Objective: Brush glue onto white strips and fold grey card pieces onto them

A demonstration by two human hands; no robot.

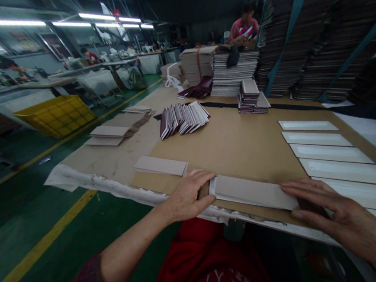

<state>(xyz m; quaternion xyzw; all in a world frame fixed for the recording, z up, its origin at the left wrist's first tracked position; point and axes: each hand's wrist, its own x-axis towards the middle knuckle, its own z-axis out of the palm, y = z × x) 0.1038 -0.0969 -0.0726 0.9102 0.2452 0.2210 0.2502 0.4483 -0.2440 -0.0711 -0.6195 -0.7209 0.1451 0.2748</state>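
Observation:
A long grey-beige cardboard panel (255, 191) with a white strip at its left end lies along the table's front edge, between my two hands. At that white end, my left hand (192, 194) grips the panel, thumb on the near side and fingers on the far side. My right hand (326, 210) holds the opposite end, fingers over the far corner and thumb at the near one. Left of the panel, a similar cardboard piece (160, 165) lies flat. Several white panels with dark edges (335, 149) are laid in a row on the right.
A fanned row of dark-edged panels (183, 119) stands mid-table, with loose cardboard pieces (109, 130) to its left. Small stacks (248, 96) and taller piles (234, 72) rise behind. Another person (242, 28) is at the back. A yellow bin (56, 116) sits at left.

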